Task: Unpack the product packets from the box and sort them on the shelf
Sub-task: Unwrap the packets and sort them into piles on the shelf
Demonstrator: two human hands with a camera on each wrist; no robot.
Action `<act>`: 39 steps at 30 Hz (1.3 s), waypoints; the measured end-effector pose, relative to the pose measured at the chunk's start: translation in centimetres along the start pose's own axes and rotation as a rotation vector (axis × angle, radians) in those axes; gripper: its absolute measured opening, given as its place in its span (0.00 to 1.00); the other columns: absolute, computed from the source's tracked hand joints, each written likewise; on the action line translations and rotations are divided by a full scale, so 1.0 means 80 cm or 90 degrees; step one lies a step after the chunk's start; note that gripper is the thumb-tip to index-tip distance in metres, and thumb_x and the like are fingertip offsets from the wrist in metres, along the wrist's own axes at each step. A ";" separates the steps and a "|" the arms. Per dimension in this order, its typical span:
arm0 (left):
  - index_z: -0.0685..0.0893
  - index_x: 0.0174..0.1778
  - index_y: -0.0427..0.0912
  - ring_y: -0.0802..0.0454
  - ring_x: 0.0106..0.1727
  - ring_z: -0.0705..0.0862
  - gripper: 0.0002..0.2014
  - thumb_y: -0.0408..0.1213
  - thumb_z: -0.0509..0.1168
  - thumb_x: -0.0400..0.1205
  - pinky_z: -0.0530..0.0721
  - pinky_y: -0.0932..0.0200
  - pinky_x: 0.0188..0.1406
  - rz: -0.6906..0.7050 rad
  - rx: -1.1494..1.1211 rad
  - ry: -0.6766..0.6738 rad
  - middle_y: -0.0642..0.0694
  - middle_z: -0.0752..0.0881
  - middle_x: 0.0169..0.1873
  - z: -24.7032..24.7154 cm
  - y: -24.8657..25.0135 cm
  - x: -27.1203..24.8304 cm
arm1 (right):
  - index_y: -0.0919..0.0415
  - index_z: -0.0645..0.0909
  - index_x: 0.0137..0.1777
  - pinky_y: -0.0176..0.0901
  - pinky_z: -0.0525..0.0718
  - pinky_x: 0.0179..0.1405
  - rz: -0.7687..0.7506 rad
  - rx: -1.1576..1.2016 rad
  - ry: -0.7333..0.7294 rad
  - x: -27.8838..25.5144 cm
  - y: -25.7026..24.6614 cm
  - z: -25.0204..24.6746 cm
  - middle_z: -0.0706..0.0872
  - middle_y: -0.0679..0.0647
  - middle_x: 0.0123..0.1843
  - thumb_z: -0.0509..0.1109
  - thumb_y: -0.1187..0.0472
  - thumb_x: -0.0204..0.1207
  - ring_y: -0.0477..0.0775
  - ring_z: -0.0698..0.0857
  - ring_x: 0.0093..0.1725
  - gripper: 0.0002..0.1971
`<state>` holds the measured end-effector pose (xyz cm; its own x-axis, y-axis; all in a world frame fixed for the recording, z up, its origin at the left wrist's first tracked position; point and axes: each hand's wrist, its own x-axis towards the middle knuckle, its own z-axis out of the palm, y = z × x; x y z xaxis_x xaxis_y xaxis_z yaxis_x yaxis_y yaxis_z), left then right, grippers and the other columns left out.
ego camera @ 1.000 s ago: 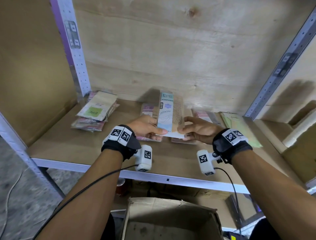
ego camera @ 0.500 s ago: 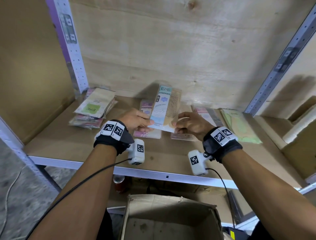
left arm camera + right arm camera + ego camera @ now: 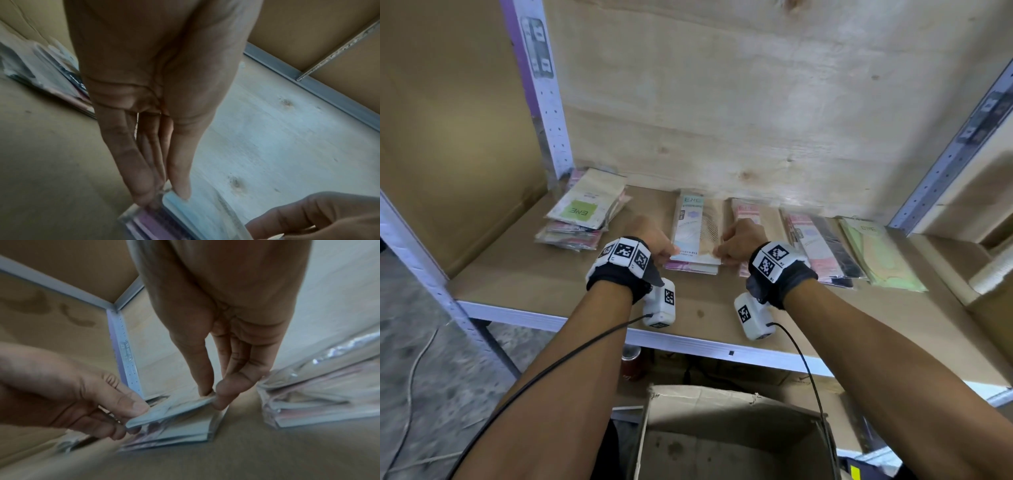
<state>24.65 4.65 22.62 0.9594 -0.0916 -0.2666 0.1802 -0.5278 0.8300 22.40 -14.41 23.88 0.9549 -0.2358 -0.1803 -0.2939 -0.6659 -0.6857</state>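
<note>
A flat packet with a light blue and tan front (image 3: 697, 229) lies almost level on a low pile of pink packets (image 3: 690, 268) in the middle of the shelf board (image 3: 524, 277). My left hand (image 3: 654, 240) pinches its near left corner between thumb and fingers (image 3: 180, 186). My right hand (image 3: 739, 240) pinches the near right corner (image 3: 213, 395). In the right wrist view the blue packet (image 3: 164, 410) hangs just above the pile. The open cardboard box (image 3: 732, 442) stands below the shelf, its inside in shadow.
A loose pile topped by a green-labelled packet (image 3: 582, 212) lies at the left. Pink packets (image 3: 748, 214), a pink and black pile (image 3: 822, 246) and green packets (image 3: 876, 253) lie in rows to the right. A can (image 3: 631, 363) stands under the shelf.
Both hands have tipped the blue packet from upright down flat onto the pink pile and moved it toward the back of the shelf.
</note>
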 end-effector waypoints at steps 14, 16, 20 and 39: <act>0.88 0.52 0.24 0.37 0.50 0.93 0.15 0.29 0.79 0.74 0.89 0.41 0.60 -0.031 0.007 -0.031 0.31 0.92 0.47 -0.002 -0.006 -0.002 | 0.70 0.84 0.49 0.41 0.84 0.32 -0.036 -0.241 0.002 -0.014 -0.019 0.008 0.83 0.60 0.49 0.83 0.63 0.68 0.57 0.86 0.44 0.15; 0.89 0.50 0.24 0.38 0.49 0.93 0.14 0.30 0.79 0.75 0.89 0.43 0.58 -0.037 0.020 -0.041 0.33 0.92 0.45 -0.002 -0.005 -0.005 | 0.72 0.85 0.55 0.44 0.89 0.41 -0.032 -0.247 -0.006 -0.014 -0.018 0.007 0.86 0.61 0.56 0.83 0.62 0.67 0.60 0.89 0.51 0.20; 0.87 0.35 0.35 0.49 0.31 0.91 0.12 0.39 0.76 0.77 0.91 0.56 0.35 -0.019 0.059 0.062 0.42 0.91 0.32 -0.019 0.000 -0.009 | 0.68 0.83 0.62 0.45 0.87 0.51 -0.088 -0.255 0.046 -0.011 -0.024 -0.002 0.86 0.61 0.61 0.79 0.60 0.73 0.59 0.87 0.57 0.20; 0.84 0.59 0.30 0.27 0.59 0.84 0.16 0.36 0.65 0.79 0.83 0.42 0.57 0.004 0.171 0.343 0.27 0.86 0.56 -0.155 -0.082 0.006 | 0.65 0.79 0.45 0.59 0.92 0.43 -0.152 0.242 -0.148 0.027 -0.143 0.136 0.87 0.64 0.36 0.66 0.72 0.80 0.62 0.88 0.30 0.04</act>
<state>26.61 18.54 23.15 0.9478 0.3081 0.0818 0.1803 -0.7297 0.6596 28.28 0.38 23.69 0.9904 0.0839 -0.1102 -0.0720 -0.3675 -0.9272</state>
